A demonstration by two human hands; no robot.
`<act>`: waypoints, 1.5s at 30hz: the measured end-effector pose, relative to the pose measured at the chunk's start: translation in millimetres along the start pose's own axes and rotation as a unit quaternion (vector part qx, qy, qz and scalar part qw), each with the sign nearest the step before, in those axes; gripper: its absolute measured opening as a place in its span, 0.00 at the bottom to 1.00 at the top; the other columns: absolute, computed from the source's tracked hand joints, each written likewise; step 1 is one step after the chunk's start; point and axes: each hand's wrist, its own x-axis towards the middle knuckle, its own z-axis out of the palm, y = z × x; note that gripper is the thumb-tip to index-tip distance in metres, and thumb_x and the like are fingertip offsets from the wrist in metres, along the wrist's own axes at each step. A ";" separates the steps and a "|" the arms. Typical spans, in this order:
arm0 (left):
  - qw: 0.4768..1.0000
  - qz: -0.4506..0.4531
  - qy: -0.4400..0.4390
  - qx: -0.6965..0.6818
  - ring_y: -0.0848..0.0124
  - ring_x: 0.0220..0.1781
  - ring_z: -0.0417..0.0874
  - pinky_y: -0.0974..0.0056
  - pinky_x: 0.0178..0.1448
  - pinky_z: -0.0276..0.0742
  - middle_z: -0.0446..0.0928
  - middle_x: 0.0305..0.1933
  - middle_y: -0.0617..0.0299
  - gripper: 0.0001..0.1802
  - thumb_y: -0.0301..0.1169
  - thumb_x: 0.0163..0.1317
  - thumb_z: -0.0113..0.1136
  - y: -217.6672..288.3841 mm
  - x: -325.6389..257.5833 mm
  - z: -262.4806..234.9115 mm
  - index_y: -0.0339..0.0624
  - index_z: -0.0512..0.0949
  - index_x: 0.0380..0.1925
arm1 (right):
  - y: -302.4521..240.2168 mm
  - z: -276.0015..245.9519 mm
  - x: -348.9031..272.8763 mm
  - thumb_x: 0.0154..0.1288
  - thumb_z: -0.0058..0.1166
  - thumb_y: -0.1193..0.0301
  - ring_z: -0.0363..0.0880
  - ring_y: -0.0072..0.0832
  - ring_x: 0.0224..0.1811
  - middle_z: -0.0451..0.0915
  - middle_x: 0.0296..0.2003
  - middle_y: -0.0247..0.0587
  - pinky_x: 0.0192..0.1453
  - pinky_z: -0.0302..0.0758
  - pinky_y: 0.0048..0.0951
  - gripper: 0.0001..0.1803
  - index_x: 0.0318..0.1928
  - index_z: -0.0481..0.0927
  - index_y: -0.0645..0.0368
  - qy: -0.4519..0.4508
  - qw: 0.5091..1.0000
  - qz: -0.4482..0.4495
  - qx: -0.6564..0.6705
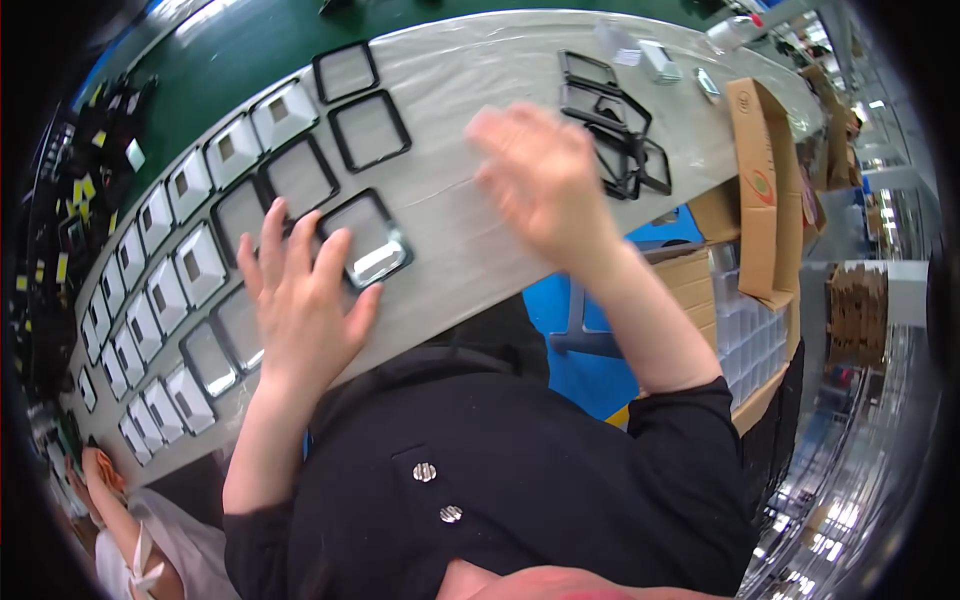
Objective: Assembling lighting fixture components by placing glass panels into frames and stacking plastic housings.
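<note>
My left hand (305,310) is spread open over the grey table, its fingers apart above the near edges of black rectangular frames. Just right of its fingertips lies a black frame with a shiny glass-like pane (380,258). Nothing shows in this hand's grasp. My right hand (545,185) hangs over the middle of the table, blurred by motion. Its fingers are stretched out to the left, and no object can be made out in them. Beyond my left hand are more black frames, among them one open frame (347,148). A loose pile of black frames (625,140) lies to the right of my right hand.
Rows of white panels in black frames (200,262) cover the table's left side. At the right stand a long cardboard box (768,190) and a carton with a clear divided tray (745,330). Small pale pieces (660,62) lie far right. Another person's arm (120,515) reaches in lower left.
</note>
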 end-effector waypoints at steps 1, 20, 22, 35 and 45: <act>1.000 -0.008 -0.004 0.005 0.50 0.75 0.53 0.40 0.75 0.42 0.68 0.62 0.52 0.26 0.39 0.48 0.69 -2.5 -4.2 -2.5 0.45 0.76 0.49 | 25.6 -12.3 14.2 0.60 0.58 0.65 0.77 0.40 0.54 0.82 0.48 0.42 0.55 0.68 0.40 0.16 0.48 0.81 0.56 0.020 0.999 0.035 0.014; 0.999 -0.019 0.041 -0.015 0.45 0.77 0.47 0.39 0.75 0.40 0.60 0.70 0.49 0.25 0.27 0.43 0.65 0.8 2.1 -24.9 0.44 0.77 0.47 | 264.9 -9.1 100.6 0.50 0.59 0.49 0.64 0.45 0.69 0.74 0.60 0.49 0.72 0.54 0.46 0.43 0.65 0.66 0.53 -0.276 0.811 0.431 -0.282; 0.998 -0.014 0.057 -0.019 0.44 0.77 0.48 0.39 0.75 0.41 0.61 0.70 0.50 0.25 0.26 0.43 0.65 0.4 3.8 -23.3 0.44 0.77 0.46 | 265.6 -7.0 105.9 0.47 0.60 0.53 0.66 0.45 0.68 0.75 0.60 0.48 0.70 0.57 0.46 0.42 0.64 0.67 0.55 -0.277 0.811 0.442 -0.266; 0.995 0.006 0.085 -0.055 0.48 0.76 0.55 0.42 0.76 0.43 0.66 0.67 0.54 0.21 0.21 0.44 0.62 -8.1 0.0 -19.3 0.44 0.78 0.43 | 264.2 -12.6 87.6 0.44 0.64 0.50 0.72 0.39 0.63 0.78 0.58 0.39 0.64 0.61 0.46 0.40 0.62 0.74 0.41 -0.224 0.848 0.420 -0.232; 0.992 0.027 0.096 -0.082 0.49 0.75 0.58 0.43 0.76 0.44 0.68 0.66 0.54 0.19 0.22 0.46 0.61 -4.1 -4.6 -27.8 0.44 0.78 0.42 | 257.9 -32.6 65.8 0.51 0.61 0.51 0.80 0.37 0.54 0.81 0.53 0.41 0.60 0.72 0.41 0.35 0.62 0.74 0.39 -0.071 0.932 0.339 -0.103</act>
